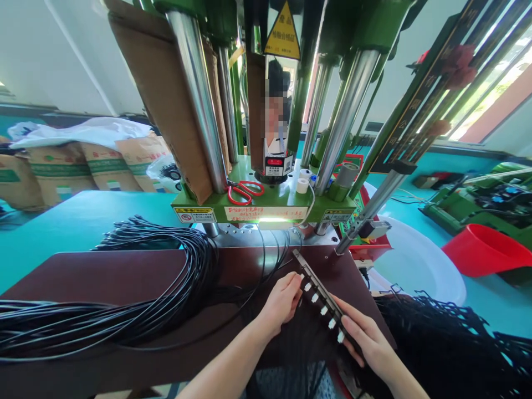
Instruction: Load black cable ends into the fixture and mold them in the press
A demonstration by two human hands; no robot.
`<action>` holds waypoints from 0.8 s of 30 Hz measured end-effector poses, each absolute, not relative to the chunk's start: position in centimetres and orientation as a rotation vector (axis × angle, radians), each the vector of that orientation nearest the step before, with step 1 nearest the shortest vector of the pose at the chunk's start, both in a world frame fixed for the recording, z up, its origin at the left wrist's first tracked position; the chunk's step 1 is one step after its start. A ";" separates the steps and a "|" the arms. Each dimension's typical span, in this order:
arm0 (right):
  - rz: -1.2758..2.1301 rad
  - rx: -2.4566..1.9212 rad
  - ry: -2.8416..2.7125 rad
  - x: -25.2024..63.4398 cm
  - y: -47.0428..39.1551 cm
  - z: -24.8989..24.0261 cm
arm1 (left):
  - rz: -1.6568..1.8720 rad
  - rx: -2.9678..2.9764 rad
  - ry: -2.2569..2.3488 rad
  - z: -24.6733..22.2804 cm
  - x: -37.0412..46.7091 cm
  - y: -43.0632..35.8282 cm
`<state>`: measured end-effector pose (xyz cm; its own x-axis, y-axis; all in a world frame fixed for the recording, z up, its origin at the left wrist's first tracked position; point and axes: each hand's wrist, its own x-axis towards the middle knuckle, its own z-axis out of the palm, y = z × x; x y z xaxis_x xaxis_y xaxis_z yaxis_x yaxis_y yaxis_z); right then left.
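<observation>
Strip of dark metal (322, 290), long, with small white plugs (323, 311), slants over a glossy dark-brown tabletop (108, 271), its lower end gripped in the bare right hand (366, 337). The bare left hand (278, 303) curls its fingers near the upper end; I cannot tell whether they pinch a plug. Thin black cables (196, 266) lie leftward.

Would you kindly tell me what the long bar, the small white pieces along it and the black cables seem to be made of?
The bar looks like metal, dull gray-brown, with edges that catch the light. The white pieces are probably molded plastic: opaque and blocky. The black cables seem sheathed in rubber or soft plastic, with a slight sheen along their curves.
</observation>
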<state>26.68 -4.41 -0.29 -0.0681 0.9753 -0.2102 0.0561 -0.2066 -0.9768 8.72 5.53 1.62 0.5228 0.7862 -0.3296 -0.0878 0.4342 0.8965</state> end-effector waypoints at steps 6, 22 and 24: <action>1.410 -1.433 -1.252 26.8 -4.2 0.0 | 0.640 0.982 0.866 2.0 8.5 5.8; 1.292 -1.546 -1.486 25.6 -4.3 0.7 | 0.643 1.038 0.953 0.5 8.5 6.2; 1.290 -1.562 -1.469 25.3 -4.7 0.8 | 0.643 1.075 0.937 0.4 8.8 6.2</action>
<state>25.30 -4.69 0.81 -0.1007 0.9680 -0.2300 0.3531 -0.1813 -0.9178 8.78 6.18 0.36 0.4757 0.8200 -0.3182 -0.0022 0.3628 0.9318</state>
